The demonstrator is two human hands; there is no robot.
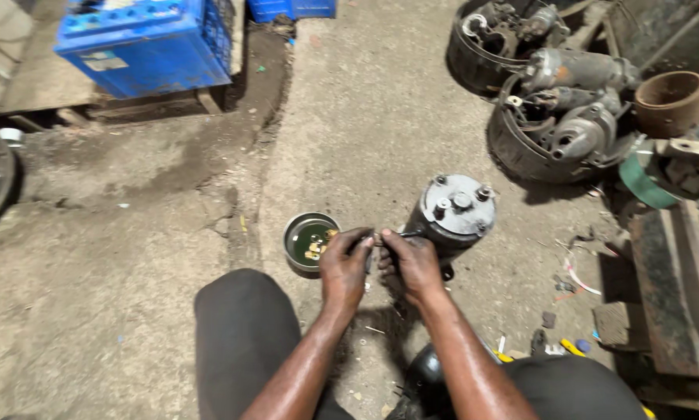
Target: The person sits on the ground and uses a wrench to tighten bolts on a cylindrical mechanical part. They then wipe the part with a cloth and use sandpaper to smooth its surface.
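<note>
Concrete floor [380, 109], parts-filled bowl [309, 241]

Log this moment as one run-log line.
left hand: pinching small part | right hand: pinching same part | beside: round tin of small parts, cylindrical motor upright | floor: concrete floor

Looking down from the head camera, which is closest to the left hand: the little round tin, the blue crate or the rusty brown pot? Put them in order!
Counting out from the left hand:
1. The small round tin, right beside the hand, on its left.
2. The blue crate, far up at the top left.
3. The rusty brown pot, far off at the top right, the farthest of the three.
</note>
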